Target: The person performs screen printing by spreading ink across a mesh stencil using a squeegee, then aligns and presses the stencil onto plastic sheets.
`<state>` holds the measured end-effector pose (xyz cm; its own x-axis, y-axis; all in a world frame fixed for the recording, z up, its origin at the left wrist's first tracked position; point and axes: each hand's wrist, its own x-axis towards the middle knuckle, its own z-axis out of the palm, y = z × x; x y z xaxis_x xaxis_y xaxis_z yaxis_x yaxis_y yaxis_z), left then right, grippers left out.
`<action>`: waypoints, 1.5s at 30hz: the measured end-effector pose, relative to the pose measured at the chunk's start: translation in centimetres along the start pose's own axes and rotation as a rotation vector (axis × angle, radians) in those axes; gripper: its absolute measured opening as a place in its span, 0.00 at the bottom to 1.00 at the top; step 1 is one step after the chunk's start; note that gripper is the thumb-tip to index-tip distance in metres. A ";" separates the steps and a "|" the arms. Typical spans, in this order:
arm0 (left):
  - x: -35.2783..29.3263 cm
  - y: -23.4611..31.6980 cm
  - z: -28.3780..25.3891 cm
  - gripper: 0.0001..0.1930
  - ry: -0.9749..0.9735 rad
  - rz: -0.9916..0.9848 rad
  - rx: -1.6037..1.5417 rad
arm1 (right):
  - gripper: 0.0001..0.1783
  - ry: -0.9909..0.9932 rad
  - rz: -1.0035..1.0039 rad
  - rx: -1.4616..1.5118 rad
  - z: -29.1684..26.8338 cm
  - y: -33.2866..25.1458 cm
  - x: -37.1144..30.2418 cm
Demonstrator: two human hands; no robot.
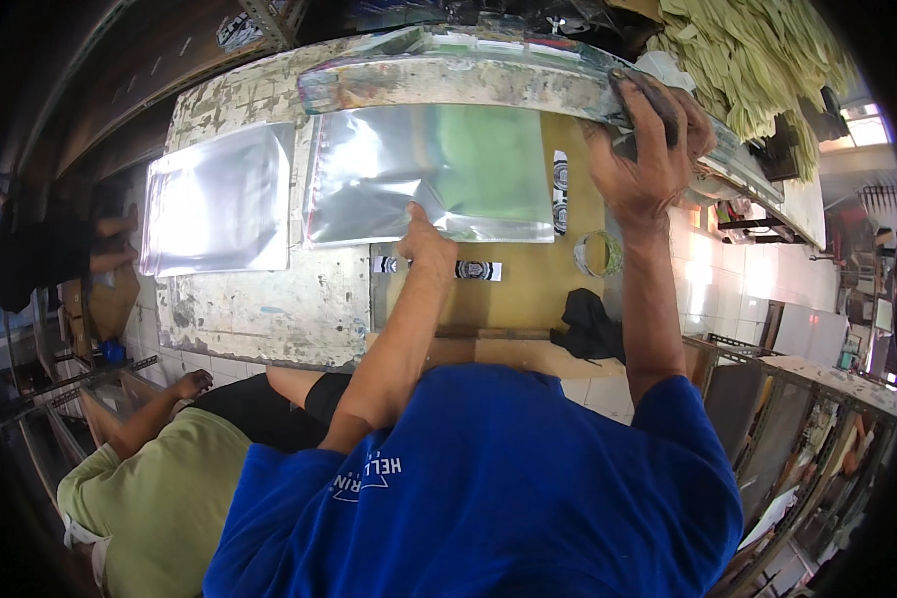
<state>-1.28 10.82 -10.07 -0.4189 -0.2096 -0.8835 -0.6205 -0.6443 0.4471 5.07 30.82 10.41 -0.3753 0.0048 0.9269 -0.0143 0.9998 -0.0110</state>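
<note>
A clear, shiny plastic bag [359,199] lies on the yellowish board in front of me, with a green patch showing on its right half. My left hand [429,244] grips its near edge, thumb on top and the other fingers out of sight beneath. My right hand [653,149] is wrapped round the right end of a wooden screen-printing frame [458,85], whose ink-stained edge stands raised along the far side of the bag. A dark stain or pad shows between these fingers; I cannot tell which.
More clear plastic bags [219,199] lie at left on the paint-spotted table [269,319]. Patterned strips [478,270], a tape roll [598,254] and a black cloth [588,327] are on or beside the yellowish board [528,299]. A person in green [169,488] sits at lower left; another stands at far left.
</note>
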 end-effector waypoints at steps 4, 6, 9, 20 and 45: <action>-0.4 0.0 -0.2 0.42 -0.004 -0.011 0.052 | 0.28 0.007 -0.004 0.009 0.2 0.1 0.2; -0.9 0.0 -0.3 0.42 0.036 -0.013 0.062 | 0.28 0.015 -0.001 -0.003 0.1 0.0 0.1; 3.1 -1.2 -1.7 0.41 -0.167 -0.016 -0.051 | 0.25 0.093 0.022 -0.047 0.2 -0.8 0.1; 0.7 -0.4 -0.9 0.38 -0.014 -0.019 0.045 | 0.14 0.020 -0.046 -0.333 -1.9 -3.6 -5.3; -0.2 0.1 -1.4 0.28 -0.077 0.311 1.231 | 0.25 -1.889 0.966 0.094 -0.1 -0.8 -4.4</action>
<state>-0.36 9.76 -10.06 -0.6686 -0.1590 -0.7264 -0.6752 0.5390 0.5036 6.80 30.04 6.35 -0.5385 0.3109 -0.7832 0.6951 0.6893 -0.2043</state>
